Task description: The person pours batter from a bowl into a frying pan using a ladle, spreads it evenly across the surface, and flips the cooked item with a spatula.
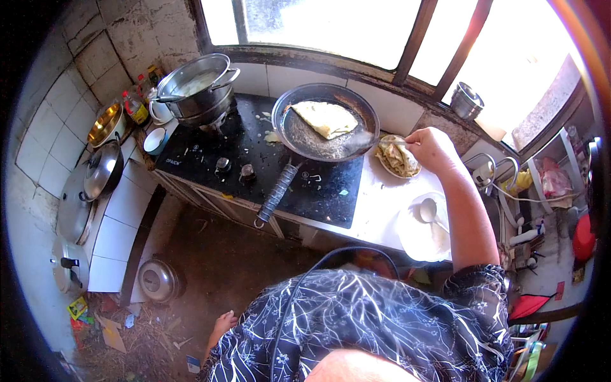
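Note:
A folded flatbread (327, 118) lies in a black frying pan (298, 136) on the gas hob; the pan's wrapped handle points toward me. My right hand (429, 149) is closed on the handle of a metal utensil (398, 142), whose blurred far end reaches over the pan's right side. Beneath and beside that hand stands a plate of cooked flatbread pieces (398, 160). Nearer to me, a white bowl (408, 238) holds a ladle (428, 210). My left hand (226, 322) hangs low at my side, away from the hob, its fingers loosely curled, with nothing visible in it.
A steaming metal pot (200, 95) stands on the hob's left burner. Beside it are a small bowl (155, 141), sauce bottles (135, 109) and a lidded wok (102, 170). A metal container (467, 101) rests on the windowsill. A metal basin (157, 281) sits low at left.

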A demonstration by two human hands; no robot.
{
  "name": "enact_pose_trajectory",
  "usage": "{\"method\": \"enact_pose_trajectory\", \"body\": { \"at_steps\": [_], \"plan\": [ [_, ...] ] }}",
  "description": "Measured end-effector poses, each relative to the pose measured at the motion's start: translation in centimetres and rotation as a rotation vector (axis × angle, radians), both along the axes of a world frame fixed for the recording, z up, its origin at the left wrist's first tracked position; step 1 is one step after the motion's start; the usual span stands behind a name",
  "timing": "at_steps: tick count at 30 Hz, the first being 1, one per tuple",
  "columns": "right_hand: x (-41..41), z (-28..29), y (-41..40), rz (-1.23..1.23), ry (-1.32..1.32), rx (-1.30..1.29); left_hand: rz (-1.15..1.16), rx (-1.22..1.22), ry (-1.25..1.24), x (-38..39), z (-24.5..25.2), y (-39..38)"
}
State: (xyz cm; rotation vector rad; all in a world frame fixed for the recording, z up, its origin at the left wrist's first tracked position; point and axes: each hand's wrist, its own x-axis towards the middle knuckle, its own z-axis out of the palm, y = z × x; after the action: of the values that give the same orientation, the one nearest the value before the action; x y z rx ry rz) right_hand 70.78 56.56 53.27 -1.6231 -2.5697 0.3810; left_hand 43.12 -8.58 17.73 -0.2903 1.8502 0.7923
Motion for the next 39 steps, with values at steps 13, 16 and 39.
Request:
{"method": "enact_pose_trajectory", "body": {
  "at_steps": [13, 16, 39],
  "plan": [
    [-4.1, -0.2, -2.0, 0.047, -0.09, -0.096, -0.019, -0.073, 0.091, 0.3, -0.1, -2.3],
    [-5.8, -3.9, -1.3, -0.014, -0.027, -0.035, -0.12, -0.068, 0.121, 0.2, -0.7, -2.9],
    [2.3, -8.8, -2.5, -0.18, 0.469, 0.523, -0.432, 0.184, 0.291, -5.5, -9.2, -7.3]
  ]
}}
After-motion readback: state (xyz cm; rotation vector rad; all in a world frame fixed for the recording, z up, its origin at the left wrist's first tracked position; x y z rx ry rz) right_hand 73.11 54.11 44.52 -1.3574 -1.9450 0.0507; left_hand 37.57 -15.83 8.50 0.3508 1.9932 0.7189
